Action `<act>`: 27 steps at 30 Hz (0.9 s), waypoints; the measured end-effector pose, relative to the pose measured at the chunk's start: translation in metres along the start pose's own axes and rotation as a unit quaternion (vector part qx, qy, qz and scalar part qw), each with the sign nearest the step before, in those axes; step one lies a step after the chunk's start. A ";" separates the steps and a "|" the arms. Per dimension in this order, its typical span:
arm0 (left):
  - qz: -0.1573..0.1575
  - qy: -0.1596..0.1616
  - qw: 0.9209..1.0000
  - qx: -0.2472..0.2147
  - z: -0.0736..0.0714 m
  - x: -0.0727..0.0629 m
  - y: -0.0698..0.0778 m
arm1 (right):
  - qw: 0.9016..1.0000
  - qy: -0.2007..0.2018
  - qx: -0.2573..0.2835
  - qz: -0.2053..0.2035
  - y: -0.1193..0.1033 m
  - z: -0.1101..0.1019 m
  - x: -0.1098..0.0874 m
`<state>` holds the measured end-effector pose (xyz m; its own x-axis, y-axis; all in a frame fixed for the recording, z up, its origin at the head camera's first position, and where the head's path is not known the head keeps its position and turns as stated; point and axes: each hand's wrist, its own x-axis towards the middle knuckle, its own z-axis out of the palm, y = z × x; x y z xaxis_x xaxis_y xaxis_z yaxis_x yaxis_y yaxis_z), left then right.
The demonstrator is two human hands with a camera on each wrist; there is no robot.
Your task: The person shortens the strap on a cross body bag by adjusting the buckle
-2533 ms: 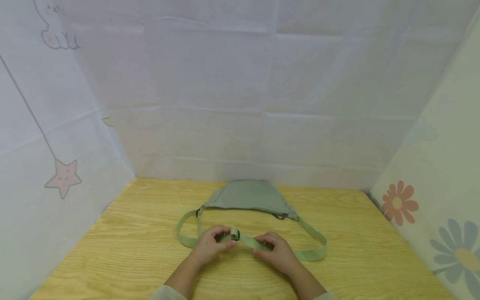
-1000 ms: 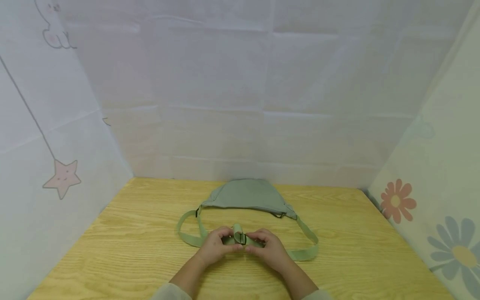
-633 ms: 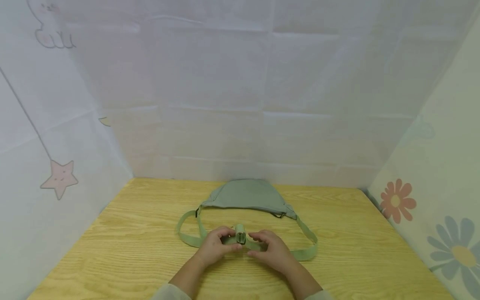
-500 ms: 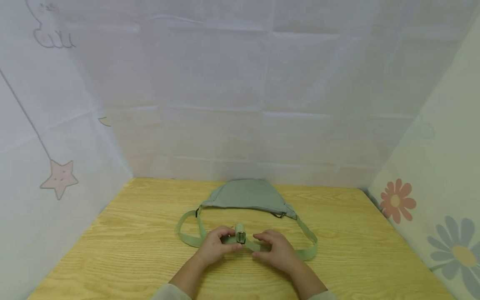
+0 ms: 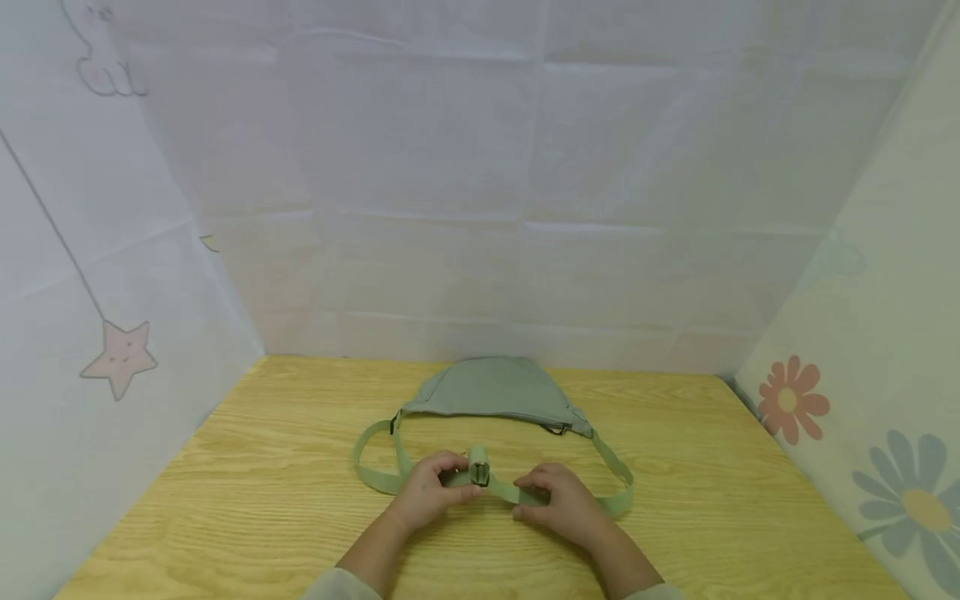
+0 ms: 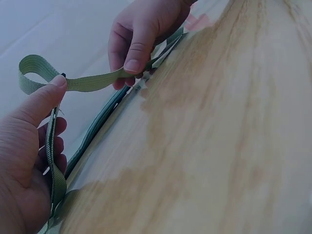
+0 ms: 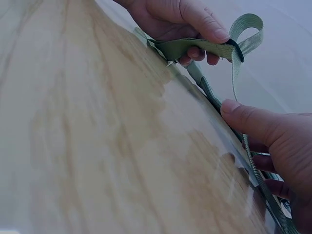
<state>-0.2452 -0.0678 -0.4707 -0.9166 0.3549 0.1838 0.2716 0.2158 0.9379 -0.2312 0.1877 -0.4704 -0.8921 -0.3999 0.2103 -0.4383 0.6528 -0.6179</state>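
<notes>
A grey-green waist bag [image 5: 495, 390] lies toward the back of the table, its light green strap [image 5: 618, 502] curving round to the front. My left hand [image 5: 426, 497] pinches the strap between thumb and fingers beside a dark slider buckle [image 7: 237, 50]. A small strap loop [image 6: 35, 66] stands up from that buckle. Farther along to the right, my right hand [image 5: 567, 505] holds the strap between thumb and fingertips. A short length of webbing runs between the two hands. In the right wrist view, the right fingers [image 7: 265, 163] curl behind the strap.
The wood-grain table [image 5: 262, 500] has white sheets on three sides, printed with a pink star [image 5: 122, 358] and flowers [image 5: 793, 400]. Another dark adjuster [image 5: 393, 424] sits at the bag's left end, and a zipper pull [image 5: 555, 430] at its right.
My right hand came in to the buckle, then slid back right along the strap. The left hand stayed at the buckle, which has turned to face forward with its loop upright.
</notes>
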 end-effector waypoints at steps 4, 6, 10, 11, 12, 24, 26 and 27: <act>-0.003 -0.001 1.000 -0.006 0.000 0.000 0.001 | 0.999 -0.001 0.027 0.033 0.001 0.001 0.000; -0.004 -0.002 1.000 -0.011 0.000 0.000 0.001 | 0.998 0.000 0.043 0.044 0.001 0.002 0.001; -0.002 -0.006 1.000 -0.016 0.000 0.000 0.001 | 0.996 0.004 0.074 0.049 0.000 0.004 0.002; -0.001 -0.006 1.000 -0.015 0.000 0.000 0.001 | 0.995 0.006 0.080 0.052 -0.001 0.004 0.002; 0.000 -0.006 1.000 -0.013 0.000 0.000 0.001 | 0.995 0.009 0.083 0.053 -0.001 0.005 0.003; 0.005 -0.014 1.000 -0.008 0.000 -0.001 0.000 | 0.992 0.017 0.110 0.059 -0.014 0.010 0.010; 0.005 -0.018 1.000 -0.011 0.001 -0.001 -0.001 | 0.992 0.018 0.115 0.057 -0.015 0.012 0.012; 0.006 -0.020 1.000 -0.012 0.001 -0.001 -0.001 | 0.991 0.017 0.117 0.056 -0.015 0.013 0.012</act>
<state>-0.2441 -0.0676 -0.4719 -0.9009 0.3931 0.1839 0.2749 0.1890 0.9427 -0.2342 0.1646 -0.4681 -0.9387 -0.3088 0.1534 -0.3024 0.5235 -0.7965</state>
